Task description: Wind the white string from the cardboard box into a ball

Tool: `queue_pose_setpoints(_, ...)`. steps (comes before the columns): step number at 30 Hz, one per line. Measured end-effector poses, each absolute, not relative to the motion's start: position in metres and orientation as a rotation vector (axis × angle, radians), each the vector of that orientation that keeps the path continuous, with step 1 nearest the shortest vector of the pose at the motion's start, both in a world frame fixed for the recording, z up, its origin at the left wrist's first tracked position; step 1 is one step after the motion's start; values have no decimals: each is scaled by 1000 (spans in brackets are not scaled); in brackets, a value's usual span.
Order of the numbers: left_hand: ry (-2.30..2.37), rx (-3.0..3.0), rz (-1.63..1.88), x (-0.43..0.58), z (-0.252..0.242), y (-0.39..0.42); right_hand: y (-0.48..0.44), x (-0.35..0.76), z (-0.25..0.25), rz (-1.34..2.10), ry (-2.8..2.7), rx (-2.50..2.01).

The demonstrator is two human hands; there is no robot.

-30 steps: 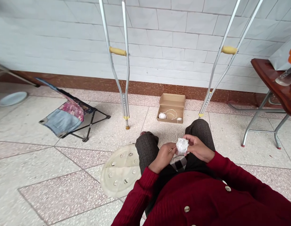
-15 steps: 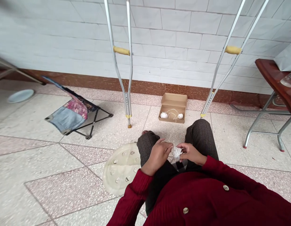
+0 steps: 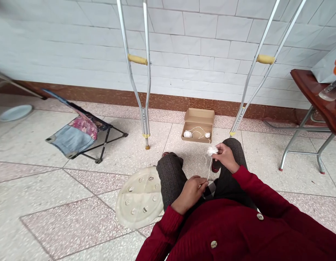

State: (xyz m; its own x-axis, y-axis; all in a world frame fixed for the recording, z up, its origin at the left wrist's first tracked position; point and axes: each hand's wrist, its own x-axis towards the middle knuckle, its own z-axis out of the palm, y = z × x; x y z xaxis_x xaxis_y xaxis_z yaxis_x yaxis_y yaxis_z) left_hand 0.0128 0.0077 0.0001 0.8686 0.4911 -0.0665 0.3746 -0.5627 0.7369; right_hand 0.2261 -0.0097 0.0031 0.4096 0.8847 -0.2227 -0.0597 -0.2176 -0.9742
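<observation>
I sit with my knees in dark trousers before me. My right hand (image 3: 225, 157) is raised over my right knee and pinches a small white ball of string (image 3: 212, 150). A strand of the string (image 3: 208, 171) runs down from it to my left hand (image 3: 192, 191), which is closed on the strand's end near my lap. On the floor ahead, an open cardboard box (image 3: 198, 124) holds two more white balls joined by loose string.
Two metal crutches (image 3: 144, 90) (image 3: 256, 69) lean on the tiled wall. A round pale tray (image 3: 140, 196) with small pieces lies by my left knee. A folding stool (image 3: 81, 129) stands at left, a blue plate (image 3: 15, 112) beyond it, a brown table (image 3: 317, 92) at right.
My hands were together on the white ball at my lap. Now the right hand has lifted the ball up and away, drawing a strand out from the left hand.
</observation>
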Motion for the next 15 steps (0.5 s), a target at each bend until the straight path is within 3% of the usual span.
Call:
queue_pose_setpoints(5,690,2288,372,4,23,28,-36,200,-24,1269,-1078,-1533)
queue_pose_setpoints(10,662,2155,348,12,15,41,-61,181,4,1697,-938,-1190)
queue_pose_setpoints(15,684,2052,312,20,-5,22,-46,203,36,1469,-665,-1289)
